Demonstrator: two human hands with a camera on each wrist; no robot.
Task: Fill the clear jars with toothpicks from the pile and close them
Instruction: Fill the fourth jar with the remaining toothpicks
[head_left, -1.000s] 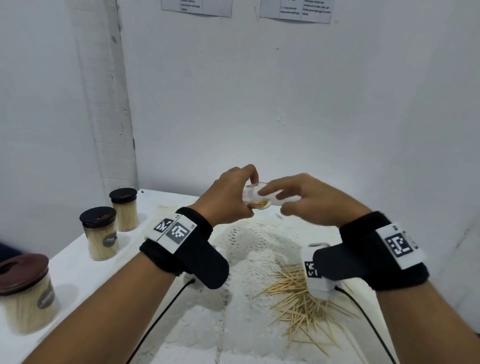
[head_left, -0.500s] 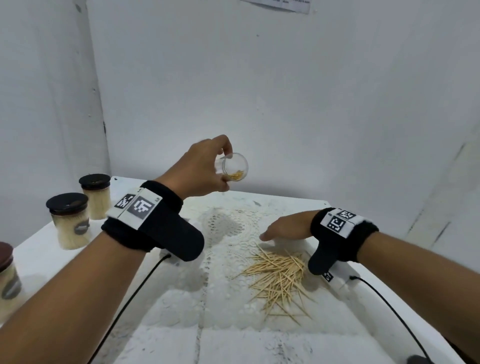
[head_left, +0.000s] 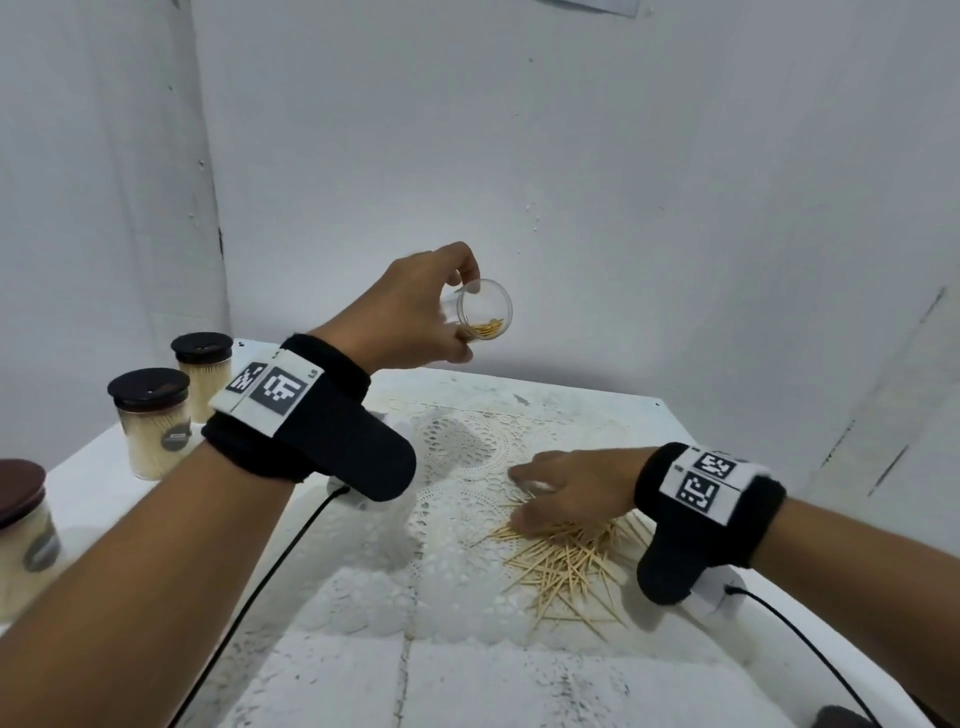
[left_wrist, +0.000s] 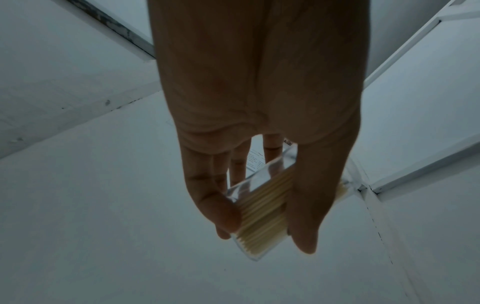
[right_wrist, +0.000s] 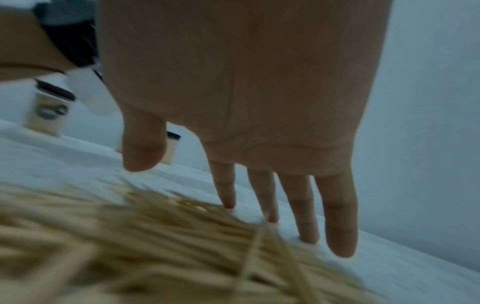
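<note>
The right hand (head_left: 569, 486) has dropped flat, fingers loose, onto the toothpick pile's (head_left: 566, 564) far edge, well below the tipped clear jar (head_left: 480, 312) gripped by the left hand (head_left: 415, 312).

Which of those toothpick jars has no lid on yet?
The small clear plastic jar gripped in the left hand, held tilted in the air. The three jars standing at the table's left edge are packed full and capped with dark lids.
</note>
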